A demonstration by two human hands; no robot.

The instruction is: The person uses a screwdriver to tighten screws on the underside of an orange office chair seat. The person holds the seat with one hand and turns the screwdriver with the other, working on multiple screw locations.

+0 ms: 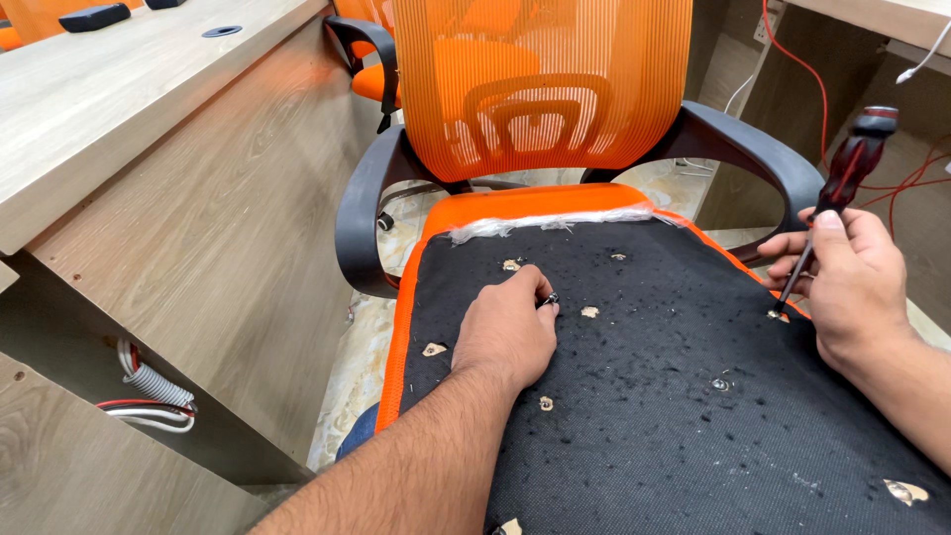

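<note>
Both hands work on the upturned black fabric underside of an orange seat cushion (644,396). Left hand (507,332) lies palm down, its fingertips pinching a small dark metal screw (551,298). Right hand (850,282) grips a screwdriver with a red and black handle (854,163); its long axis tilts, handle up and away, tip down at the cushion's edge beside that hand. Beyond both hands stands an orange mesh-backed office chair (540,89). Left of the left hand runs a light wooden desk panel (198,248).
</note>
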